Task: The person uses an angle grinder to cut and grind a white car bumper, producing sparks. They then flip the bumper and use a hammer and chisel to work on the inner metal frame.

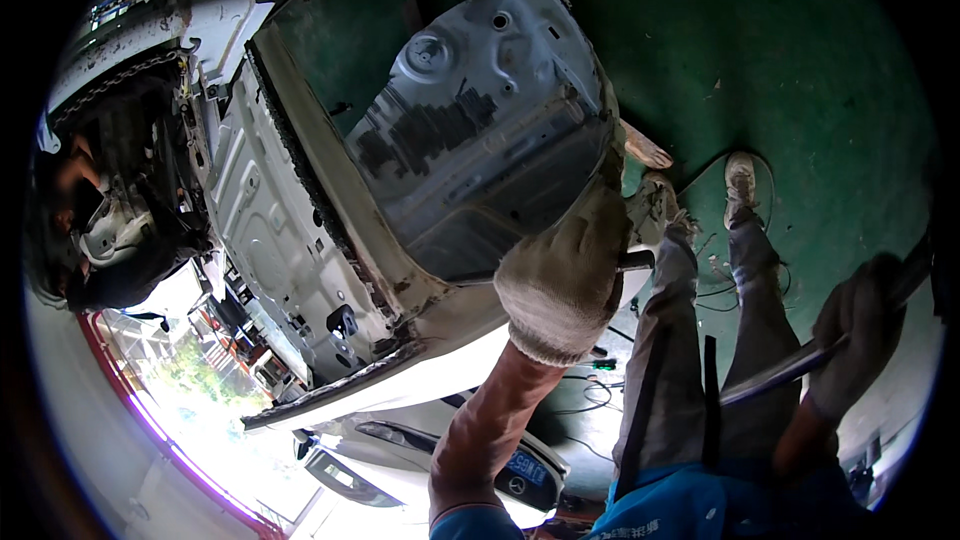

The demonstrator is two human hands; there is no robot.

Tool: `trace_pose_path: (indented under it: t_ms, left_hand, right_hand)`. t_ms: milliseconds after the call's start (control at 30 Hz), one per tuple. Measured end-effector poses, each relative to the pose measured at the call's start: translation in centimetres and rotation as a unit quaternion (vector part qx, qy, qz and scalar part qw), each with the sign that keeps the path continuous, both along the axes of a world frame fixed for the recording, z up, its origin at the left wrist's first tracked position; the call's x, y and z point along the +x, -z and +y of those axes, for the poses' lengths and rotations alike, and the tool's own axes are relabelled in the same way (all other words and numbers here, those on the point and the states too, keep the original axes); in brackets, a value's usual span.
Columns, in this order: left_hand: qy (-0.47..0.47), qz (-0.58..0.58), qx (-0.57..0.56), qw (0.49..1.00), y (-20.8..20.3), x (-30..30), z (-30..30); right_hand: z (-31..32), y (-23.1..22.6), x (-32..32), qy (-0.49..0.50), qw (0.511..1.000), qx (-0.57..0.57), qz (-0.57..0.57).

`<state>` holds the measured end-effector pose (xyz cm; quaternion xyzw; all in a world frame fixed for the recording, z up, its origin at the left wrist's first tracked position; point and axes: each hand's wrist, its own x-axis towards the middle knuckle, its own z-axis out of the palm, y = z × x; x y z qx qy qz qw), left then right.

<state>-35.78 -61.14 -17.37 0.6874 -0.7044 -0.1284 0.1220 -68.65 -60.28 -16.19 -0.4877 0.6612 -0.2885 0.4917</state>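
Observation:
My left hand [562,285], in a knitted work glove, is closed at the lower edge of a car body panel [545,75]. A short dark bar [637,260] pokes out of the fist on its right; the rest is covered by the glove. Bare grey metal, dark streaks and rough cut edges show on the panel. My right hand [855,335], gloved and in shadow at the far right, is wrapped round a long metal bar [785,378]. One end of it slants down in front of my trousers, while the upper end runs into darkness.
A stripped white body section [270,230] stands at left, beside a hanging chain [125,85]. Another person's arm [80,170] shows at the far left. A white car [400,450] is below. Cables [590,395] lie on the green floor [690,50] near my shoes.

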Motion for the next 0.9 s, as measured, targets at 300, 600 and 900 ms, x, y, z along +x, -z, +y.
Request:
trace_pose_path:
  t_ms: [300,600,900]
  left_hand:
    - [0.073,-0.052,-0.022,0.996,0.6,2.9,1.9]
    - [0.035,-0.017,0.064,0.997,-2.6,-2.9,-1.2]
    - [-0.006,0.03,0.058,0.998,-2.9,-2.8,-2.5]
  right_hand:
    - [2.1,0.3,10.9,-0.306,0.925,0.188,-0.124]
    - [-0.6,1.0,5.0,0.063,0.967,0.214,-0.122]
    - [-0.3,0.9,5.5,0.052,0.949,0.275,-0.143]
